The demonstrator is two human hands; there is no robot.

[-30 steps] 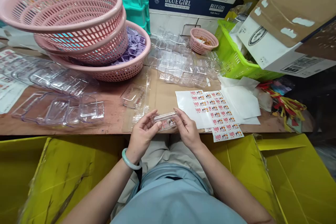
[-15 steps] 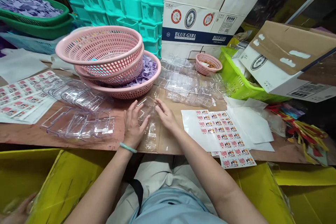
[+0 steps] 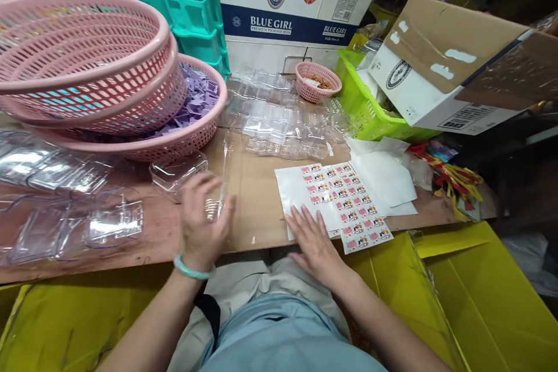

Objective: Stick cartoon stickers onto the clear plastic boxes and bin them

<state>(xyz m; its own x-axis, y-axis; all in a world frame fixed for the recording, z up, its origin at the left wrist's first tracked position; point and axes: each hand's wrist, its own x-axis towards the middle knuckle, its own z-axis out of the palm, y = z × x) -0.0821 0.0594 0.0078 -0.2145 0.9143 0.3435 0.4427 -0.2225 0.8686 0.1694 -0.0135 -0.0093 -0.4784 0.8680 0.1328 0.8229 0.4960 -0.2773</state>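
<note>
My left hand (image 3: 201, 215), slightly blurred, hovers over the left-middle of the table with its fingers apart. Just past its fingertips lies a clear plastic box (image 3: 174, 170); contact between them cannot be made out. My right hand (image 3: 316, 246) rests palm down, fingers spread, on the lower left edge of a sticker sheet (image 3: 355, 203) printed with cats and pink lettering. White backing paper (image 3: 288, 183) shows beside the printed rows. A strip of brown cardboard (image 3: 257, 192) lies between the hands.
Pink baskets (image 3: 198, 139) with purple paper pieces stand at left, near clear plastic trays (image 3: 65, 215). More clear packs (image 3: 283, 122), a small pink basket (image 3: 311, 93) and a green basket (image 3: 370, 116) are farther back. Yellow boxes (image 3: 479, 290) sit below the table edge.
My right hand has left the clear box and moved right onto the sticker sheet. My left hand has drawn back from the box, and the view has shifted to the right.
</note>
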